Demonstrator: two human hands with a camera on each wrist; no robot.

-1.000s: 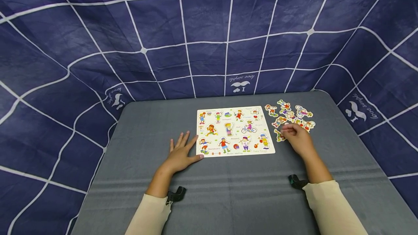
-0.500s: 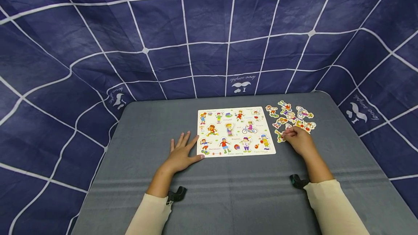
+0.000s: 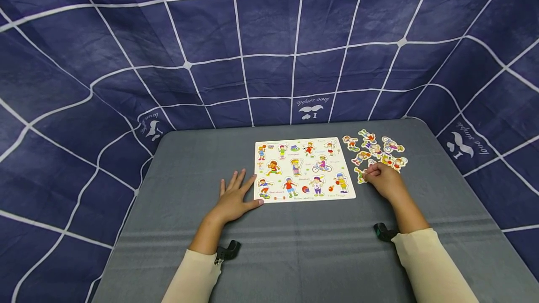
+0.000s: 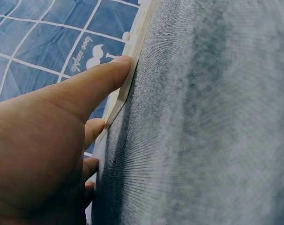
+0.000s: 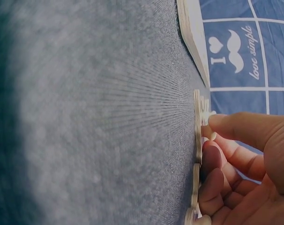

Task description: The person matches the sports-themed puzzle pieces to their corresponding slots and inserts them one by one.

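A white wooden puzzle board (image 3: pixel 290 177) printed with children playing sports lies on the grey table. At its near left corner my left hand (image 3: pixel 233 204) rests with fingers spread, thumb and index finger touching the edge. In the left wrist view the thumb (image 4: pixel 102 77) presses against the board's side (image 4: pixel 141 37). Right of the board, my right hand (image 3: pixel 386 180) pinches the small round knob (image 5: pixel 208 133) of a child-shaped puzzle piece (image 3: pixel 360 175) between thumb and fingers. That piece is nearest me in the loose group, partly hidden by the fingers.
Several other cut-out puzzle pieces lie close together beyond my right hand, among them a cyclist piece (image 3: pixel 392 144) and a piece at the board's far right corner (image 3: pixel 350 142). A blue curtain with white lines (image 3: pixel 269 74) hangs behind the table (image 3: pixel 294 247) and along both sides.
Hardly anything differs. The right hand's fingertips have shifted slightly at the nearest puzzle piece; the left hand and the board stay in place.
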